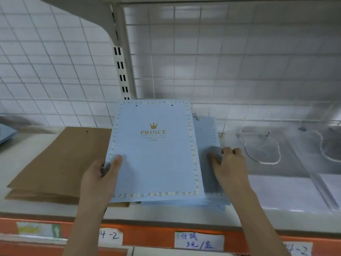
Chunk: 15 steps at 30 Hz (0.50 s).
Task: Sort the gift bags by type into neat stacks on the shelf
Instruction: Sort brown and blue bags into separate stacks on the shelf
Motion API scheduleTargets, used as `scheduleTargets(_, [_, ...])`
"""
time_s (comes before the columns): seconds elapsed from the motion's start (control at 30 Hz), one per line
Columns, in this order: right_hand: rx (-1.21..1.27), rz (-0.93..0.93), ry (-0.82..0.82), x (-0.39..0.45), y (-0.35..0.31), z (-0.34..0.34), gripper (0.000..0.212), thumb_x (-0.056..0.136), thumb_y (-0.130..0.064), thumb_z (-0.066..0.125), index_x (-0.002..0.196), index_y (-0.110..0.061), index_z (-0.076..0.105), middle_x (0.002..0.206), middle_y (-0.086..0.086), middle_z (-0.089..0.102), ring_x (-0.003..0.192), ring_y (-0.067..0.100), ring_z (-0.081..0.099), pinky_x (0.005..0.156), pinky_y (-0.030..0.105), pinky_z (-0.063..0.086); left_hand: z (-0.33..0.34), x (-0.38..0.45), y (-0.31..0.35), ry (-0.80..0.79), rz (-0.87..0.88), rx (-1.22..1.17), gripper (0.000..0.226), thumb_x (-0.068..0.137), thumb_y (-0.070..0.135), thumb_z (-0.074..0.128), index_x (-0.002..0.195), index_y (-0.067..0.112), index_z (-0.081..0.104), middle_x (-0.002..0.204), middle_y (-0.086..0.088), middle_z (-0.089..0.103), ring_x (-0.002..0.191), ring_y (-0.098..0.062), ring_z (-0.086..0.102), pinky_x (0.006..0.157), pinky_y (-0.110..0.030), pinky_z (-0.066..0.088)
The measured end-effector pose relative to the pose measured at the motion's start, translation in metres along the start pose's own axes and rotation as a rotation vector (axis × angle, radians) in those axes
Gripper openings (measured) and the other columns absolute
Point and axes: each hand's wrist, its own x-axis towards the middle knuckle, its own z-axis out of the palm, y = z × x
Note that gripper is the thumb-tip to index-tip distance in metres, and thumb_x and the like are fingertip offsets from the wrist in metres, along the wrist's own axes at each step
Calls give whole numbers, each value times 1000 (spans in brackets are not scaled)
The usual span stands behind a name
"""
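While we face the shelf (36, 145), brown bags (60, 159) lie left and clear bags (276, 182) right. Between them our left hand (99, 180) grips the blue PRINCE bag (155, 159) over the blue stack (208, 163), where our right hand (230, 167) rests, fingers curled at its edge.

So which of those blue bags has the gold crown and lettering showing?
The top blue bag, pinched by the left hand. The blue bags beneath it, under the right hand, show only plain blue with a stitched border.
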Motion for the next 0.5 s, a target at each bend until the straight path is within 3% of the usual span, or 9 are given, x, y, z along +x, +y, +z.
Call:
scheduleTargets(0.13, [102, 6, 28, -4, 12, -16, 32, 94, -21, 48, 112, 4, 55, 101, 19, 52, 84, 33, 52, 70, 28, 32, 26, -4, 7, -58, 40, 7, 43, 86, 38, 58, 83, -4, 54, 78, -18, 61, 65, -27, 56, 55, -32, 39])
scheduleTargets(0.23, [140, 4, 102, -14, 26, -30, 29, 93, -17, 49, 116, -1, 57, 94, 11, 53, 73, 24, 50, 67, 25, 30, 47, -4, 9, -89, 90, 25, 47, 88, 38, 57, 81, -8, 49, 72, -16, 52, 62, -24, 49, 54, -32, 35])
scheduleTargets(0.33, [138, -16, 113, -25, 36, -37, 26, 91, -16, 53, 114, -5, 60, 95, 12, 61, 69, 18, 49, 68, 25, 34, 65, -6, 10, -79, 166, 63, 35, 91, 29, 54, 64, 10, 44, 57, -2, 44, 52, -17, 42, 49, -25, 30])
scheduleTargets(0.4, [140, -48, 124, -34, 39, -37, 23, 89, -14, 55, 110, -5, 62, 91, 12, 64, 67, 18, 50, 68, 25, 35, 73, -9, 5, -30, 281, 163, 25, 92, 25, 53, 69, 15, 47, 55, 1, 45, 50, -16, 44, 47, -25, 30])
scheduleTargets(0.5, [152, -69, 131, -44, 39, -34, 21, 88, -12, 57, 107, -6, 64, 85, 6, 62, 66, 17, 52, 65, 23, 37, 80, -5, -13, 73, 436, 455, 23, 91, 22, 54, 78, 3, 54, 62, -10, 50, 62, -28, 47, 58, -31, 34])
